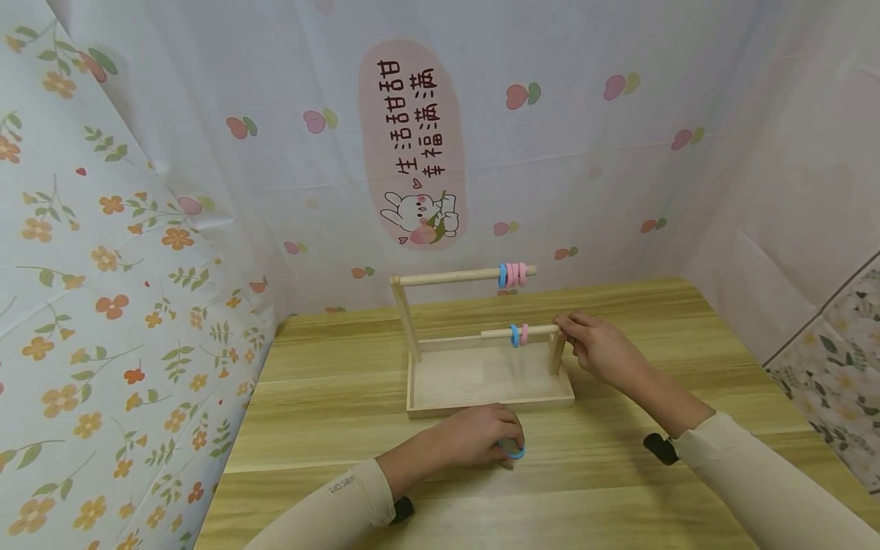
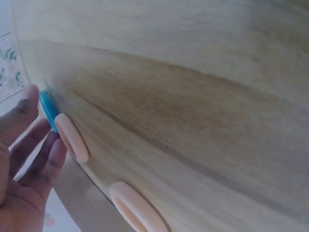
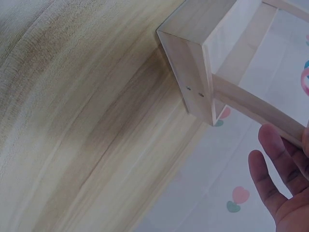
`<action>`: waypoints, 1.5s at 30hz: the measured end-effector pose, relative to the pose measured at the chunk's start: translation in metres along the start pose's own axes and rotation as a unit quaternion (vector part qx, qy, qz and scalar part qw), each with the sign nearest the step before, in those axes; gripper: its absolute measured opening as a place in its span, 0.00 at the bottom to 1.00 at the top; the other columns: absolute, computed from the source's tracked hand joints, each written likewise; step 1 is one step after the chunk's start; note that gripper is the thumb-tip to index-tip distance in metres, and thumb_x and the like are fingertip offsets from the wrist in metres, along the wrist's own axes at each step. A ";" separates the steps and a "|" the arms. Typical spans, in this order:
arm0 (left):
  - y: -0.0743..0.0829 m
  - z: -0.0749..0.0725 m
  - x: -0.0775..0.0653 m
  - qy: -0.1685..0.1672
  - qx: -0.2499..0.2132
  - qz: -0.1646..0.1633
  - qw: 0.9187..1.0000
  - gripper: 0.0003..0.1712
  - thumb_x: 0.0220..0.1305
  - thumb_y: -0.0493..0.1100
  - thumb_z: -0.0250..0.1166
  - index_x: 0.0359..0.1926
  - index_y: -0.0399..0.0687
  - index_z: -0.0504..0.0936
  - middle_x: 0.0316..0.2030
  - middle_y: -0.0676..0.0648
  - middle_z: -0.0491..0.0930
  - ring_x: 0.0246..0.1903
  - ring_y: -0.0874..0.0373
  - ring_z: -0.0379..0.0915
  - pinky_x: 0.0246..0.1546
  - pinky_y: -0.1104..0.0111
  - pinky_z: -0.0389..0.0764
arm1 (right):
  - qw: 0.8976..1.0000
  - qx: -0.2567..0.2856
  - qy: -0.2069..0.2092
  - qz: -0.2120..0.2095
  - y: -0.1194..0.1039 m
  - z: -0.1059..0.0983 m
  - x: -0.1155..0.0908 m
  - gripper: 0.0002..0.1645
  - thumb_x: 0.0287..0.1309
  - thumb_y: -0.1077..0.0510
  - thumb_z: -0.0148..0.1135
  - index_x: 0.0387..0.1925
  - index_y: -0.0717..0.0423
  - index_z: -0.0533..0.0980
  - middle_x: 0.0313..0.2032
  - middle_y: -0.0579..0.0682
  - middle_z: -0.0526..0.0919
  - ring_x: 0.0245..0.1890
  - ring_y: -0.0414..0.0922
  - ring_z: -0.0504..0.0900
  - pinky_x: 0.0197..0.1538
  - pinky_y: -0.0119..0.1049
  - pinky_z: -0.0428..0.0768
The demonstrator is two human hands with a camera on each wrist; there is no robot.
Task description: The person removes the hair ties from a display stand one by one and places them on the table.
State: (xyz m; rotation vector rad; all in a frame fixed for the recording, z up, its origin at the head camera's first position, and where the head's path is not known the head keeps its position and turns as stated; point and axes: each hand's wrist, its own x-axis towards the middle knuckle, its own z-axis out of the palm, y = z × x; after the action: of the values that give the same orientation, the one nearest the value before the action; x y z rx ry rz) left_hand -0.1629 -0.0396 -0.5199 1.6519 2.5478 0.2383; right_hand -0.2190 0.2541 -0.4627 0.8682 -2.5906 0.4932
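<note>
My left hand [image 1: 481,437] is low over the table in front of the wooden stand, its thumb and fingers pinching a blue ring [image 1: 518,454]. In the left wrist view that blue ring [image 2: 48,111] stands between thumb and fingertips, beside a peach-pink ring [image 2: 72,137]. A second pink ring [image 2: 137,208] lies farther off; the head view hides both. My right hand [image 1: 605,347] grips the top of the short post [image 1: 557,353] at the right end of the stand's lower rod [image 1: 495,334]. One blue ring [image 1: 514,335] and one pink ring [image 1: 525,334] hang on that rod.
The stand's upper rod [image 1: 447,276] carries a blue ring [image 1: 503,276] and pink rings [image 1: 512,275] near its free right end. A tall post [image 1: 406,317] supports it at left. Below is a shallow tray base [image 1: 474,402]. Patterned cloth [image 1: 296,191] hangs behind the table [image 1: 330,382].
</note>
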 end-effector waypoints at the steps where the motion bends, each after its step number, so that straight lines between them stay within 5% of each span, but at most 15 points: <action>1: 0.000 -0.001 0.000 0.003 -0.005 0.000 1.000 0.15 0.72 0.55 0.76 0.54 0.57 0.91 0.56 0.59 0.89 0.58 0.68 0.82 0.62 0.83 0.78 | 1.000 -0.001 -0.001 0.001 0.000 0.000 0.000 0.21 0.67 0.76 0.67 0.61 0.71 0.85 0.43 0.58 0.88 0.28 0.41 0.76 0.30 0.34 0.75; 8: -0.002 -0.006 0.000 0.049 -0.033 0.003 0.998 0.15 0.82 0.57 0.66 0.55 0.56 0.91 0.54 0.59 0.88 0.56 0.68 0.83 0.60 0.82 0.80 | 1.000 0.001 -0.004 0.003 0.000 -0.001 0.000 0.21 0.68 0.76 0.66 0.61 0.70 0.85 0.44 0.57 0.88 0.28 0.41 0.77 0.30 0.34 0.74; 18: -0.006 -0.022 -0.001 0.108 -0.134 -0.051 0.984 0.13 0.84 0.54 0.64 0.55 0.57 0.90 0.54 0.58 0.89 0.56 0.66 0.85 0.59 0.80 0.81 | 1.000 -0.004 -0.003 0.001 0.000 0.000 0.000 0.21 0.68 0.76 0.67 0.60 0.69 0.85 0.44 0.57 0.88 0.28 0.41 0.78 0.31 0.35 0.78; 29: -0.013 -0.027 -0.005 0.136 -0.133 -0.061 0.980 0.13 0.84 0.54 0.64 0.55 0.57 0.91 0.53 0.57 0.89 0.56 0.62 0.86 0.60 0.75 0.84 | 1.000 -0.005 -0.004 0.006 -0.002 -0.001 0.001 0.21 0.68 0.76 0.67 0.60 0.70 0.85 0.44 0.58 0.89 0.28 0.44 0.80 0.31 0.37 0.80; 45: -0.018 -0.033 -0.010 0.168 -0.135 -0.137 0.967 0.16 0.85 0.54 0.63 0.57 0.53 0.91 0.53 0.53 0.90 0.51 0.57 0.89 0.54 0.71 0.86 | 0.999 -0.005 -0.021 0.025 -0.003 -0.001 0.001 0.22 0.68 0.76 0.67 0.63 0.70 0.84 0.46 0.59 0.89 0.30 0.45 0.81 0.33 0.39 0.81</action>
State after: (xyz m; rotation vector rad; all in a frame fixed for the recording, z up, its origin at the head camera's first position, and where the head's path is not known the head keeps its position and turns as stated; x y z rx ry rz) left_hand -0.1801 -0.0581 -0.4909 1.2318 2.7818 0.8639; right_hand -0.2176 0.2525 -0.4606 0.8203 -2.6555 0.4800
